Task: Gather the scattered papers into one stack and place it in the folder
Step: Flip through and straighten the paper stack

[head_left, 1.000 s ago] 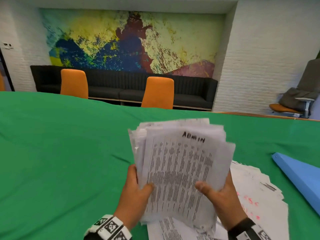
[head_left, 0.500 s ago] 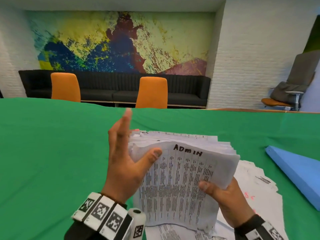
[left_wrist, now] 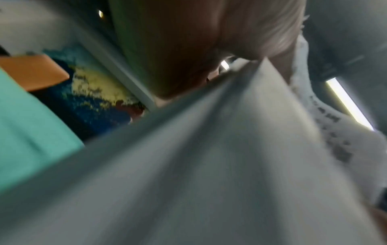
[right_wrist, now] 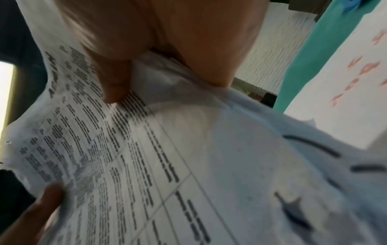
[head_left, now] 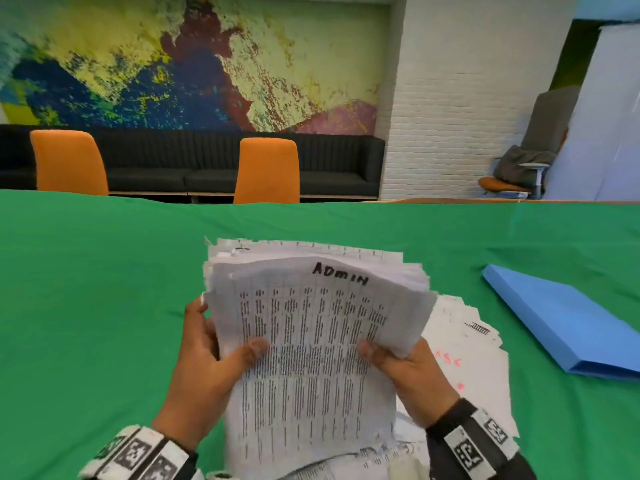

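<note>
A thick stack of printed papers (head_left: 311,341), its top sheet marked "ADMIN", stands tilted above the green table (head_left: 86,289). My left hand (head_left: 207,355) grips its left edge, thumb across the front sheet. My right hand (head_left: 401,365) grips the right edge, thumb on the front. More loose papers (head_left: 464,344) with red writing lie on the table under and right of the stack. A closed blue folder (head_left: 568,323) lies further right. The right wrist view shows the stack (right_wrist: 167,149) with my right thumb pressed on it. In the blurred left wrist view the stack's edge (left_wrist: 209,165) fills the frame.
Two orange chairs (head_left: 266,171) stand behind the table's far edge, with a black sofa (head_left: 329,161) against the painted wall. An office chair (head_left: 519,171) sits at the back right. Bare green cloth spreads to the left of the hands.
Half a second ago my left hand was lifted with straight fingers against the stack's left edge. It has now dropped and closed around that edge; the stack sits squarer.
</note>
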Tool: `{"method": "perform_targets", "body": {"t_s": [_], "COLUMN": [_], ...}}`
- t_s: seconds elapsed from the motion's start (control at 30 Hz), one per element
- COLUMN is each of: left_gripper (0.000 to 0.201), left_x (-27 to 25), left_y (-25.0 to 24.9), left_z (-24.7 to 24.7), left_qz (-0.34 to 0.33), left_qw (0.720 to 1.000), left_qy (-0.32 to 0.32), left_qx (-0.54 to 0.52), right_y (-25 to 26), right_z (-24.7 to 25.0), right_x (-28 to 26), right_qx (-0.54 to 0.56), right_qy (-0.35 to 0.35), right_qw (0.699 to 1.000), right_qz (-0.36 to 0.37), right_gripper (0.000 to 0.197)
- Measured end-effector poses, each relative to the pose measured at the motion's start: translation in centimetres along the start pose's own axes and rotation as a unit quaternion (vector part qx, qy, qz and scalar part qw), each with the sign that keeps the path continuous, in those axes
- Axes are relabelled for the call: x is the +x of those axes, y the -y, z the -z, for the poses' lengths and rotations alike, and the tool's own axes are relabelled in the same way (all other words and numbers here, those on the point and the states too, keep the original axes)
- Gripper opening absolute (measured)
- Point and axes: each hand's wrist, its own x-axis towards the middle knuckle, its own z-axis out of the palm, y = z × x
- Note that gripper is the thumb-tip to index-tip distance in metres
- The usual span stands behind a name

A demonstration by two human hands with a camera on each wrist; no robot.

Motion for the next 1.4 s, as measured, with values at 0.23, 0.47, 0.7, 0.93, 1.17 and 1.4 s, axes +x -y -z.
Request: {"method": "perform_targets", "body": {"t_s": [0.23,0.47,0.7,0.93,1.17,1.4], "left_gripper": [0.047,0.045,0.1,0.092,0.066,0.03], "left_x": [-1.0,-2.5,-11.3,-12.4,-11.9,-10.1], "left_y": [-0.6,-1.2,1.0,0.4,1.5,0.7], "left_z": [-2.4,-4.3,-5.0,-3.6,-0.5,4.5], "left_qz": [0.029,0.137,0.03,0.026,-0.018,-0.093], "left_qw": [0.998,0.928,0.69,0.678,0.732,0.811], "left_qy": [-0.047,0.217,0.515,0.513,0.434,0.367], "left_qx": [0.005,0.272,0.508,0.525,0.524,0.446], "right_y": [0.0,3.0,-3.5,-5.2,-3.1,-4.2], "right_z": [1.3,13.9,18.8,19.1,17.0,15.0], "right_x": [0.7,3.7,-2.6,-3.3,-2.9,-2.9], "right_qx": [-0.201,-0.038,0.028,0.059,0.074,0.084], "right_qy": [0.009,-0.232,-0.209,-0.215,-0.188,-0.171], "right_qw": [0.979,0.971,0.939,0.937,0.957,0.955], "right_qz": [-0.018,-0.042,-0.272,-0.268,-0.209,-0.228], "right_gripper": [0.025,0.027,0.052,0.063,0.032,0.033]}}
